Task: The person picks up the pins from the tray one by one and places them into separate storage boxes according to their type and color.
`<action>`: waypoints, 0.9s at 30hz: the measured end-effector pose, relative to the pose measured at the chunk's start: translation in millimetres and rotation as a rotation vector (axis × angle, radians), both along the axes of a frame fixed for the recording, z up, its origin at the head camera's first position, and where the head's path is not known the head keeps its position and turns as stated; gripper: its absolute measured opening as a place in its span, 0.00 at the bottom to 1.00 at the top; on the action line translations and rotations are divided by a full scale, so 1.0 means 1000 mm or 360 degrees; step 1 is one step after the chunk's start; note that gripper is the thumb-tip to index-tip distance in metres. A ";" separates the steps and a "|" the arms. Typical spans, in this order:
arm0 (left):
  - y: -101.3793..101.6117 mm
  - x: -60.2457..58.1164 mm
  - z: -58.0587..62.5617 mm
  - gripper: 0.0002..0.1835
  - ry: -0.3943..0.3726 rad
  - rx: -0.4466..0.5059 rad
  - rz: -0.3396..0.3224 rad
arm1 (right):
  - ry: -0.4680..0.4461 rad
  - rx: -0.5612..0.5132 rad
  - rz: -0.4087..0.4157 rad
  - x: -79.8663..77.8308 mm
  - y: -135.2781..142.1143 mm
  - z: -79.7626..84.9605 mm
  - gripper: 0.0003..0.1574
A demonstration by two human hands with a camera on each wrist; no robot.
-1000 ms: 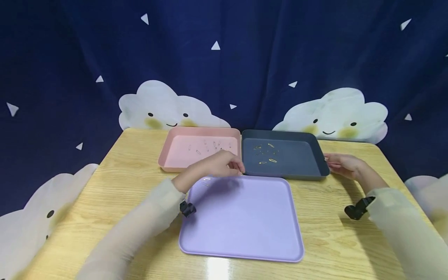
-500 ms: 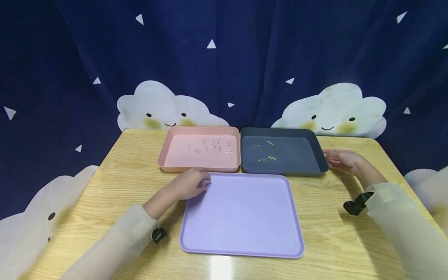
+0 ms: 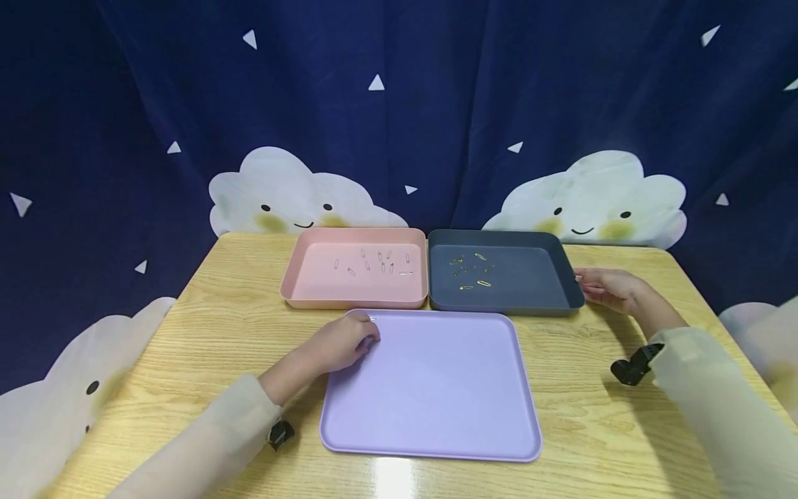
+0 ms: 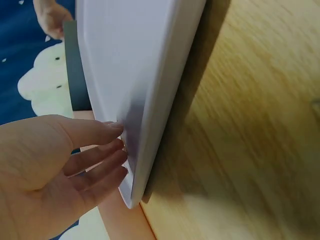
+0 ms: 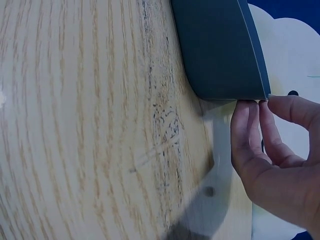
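My left hand [image 3: 341, 341] reaches over the back left corner of the lilac tray [image 3: 436, 388]. In the left wrist view its thumb and fingers [image 4: 100, 132] are lightly bent, fingertips close to the tray floor, with a gap between thumb and index finger. One small silver safety pin [image 3: 373, 319] lies just beyond the knuckles; whatever is under the fingertips is hidden. At the right, my right hand [image 3: 614, 289] pinches the corner of the dark blue tray [image 5: 225, 55], thumb at its rim and fingers against the outer wall.
Several silver safety pins [image 3: 383, 267] lie in the pink tray [image 3: 312, 284] at the back left. Gold safety pins [image 3: 483, 283] lie in the dark blue tray beside it. A wooden table [image 3: 592, 402] carries all three trays; a dark blue curtain [image 3: 312, 83] hangs behind.
My left hand has moved from the pink tray's front right corner to the lilac tray's back left corner. One more pin shows in the pink tray. My right hand stays at the dark blue tray.
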State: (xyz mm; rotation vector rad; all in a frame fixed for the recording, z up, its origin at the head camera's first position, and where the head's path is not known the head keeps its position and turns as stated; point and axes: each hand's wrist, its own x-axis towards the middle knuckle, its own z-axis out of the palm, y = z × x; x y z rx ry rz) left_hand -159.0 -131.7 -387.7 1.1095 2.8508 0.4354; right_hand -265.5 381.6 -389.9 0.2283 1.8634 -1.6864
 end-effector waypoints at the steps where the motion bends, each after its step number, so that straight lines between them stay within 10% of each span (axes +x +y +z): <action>1: 0.001 0.000 0.000 0.06 -0.0010 -0.0003 -0.0021 | -0.0006 -0.0006 -0.0010 0.000 0.000 0.000 0.23; 20: 0.016 -0.005 0.009 0.09 -0.0513 -0.0173 -0.0070 | 0.0020 0.0055 0.0003 0.001 -0.001 0.000 0.22; 27: 0.018 -0.005 0.014 0.04 -0.0737 -0.0005 -0.0138 | 0.0015 0.0075 -0.0010 0.002 -0.001 -0.001 0.24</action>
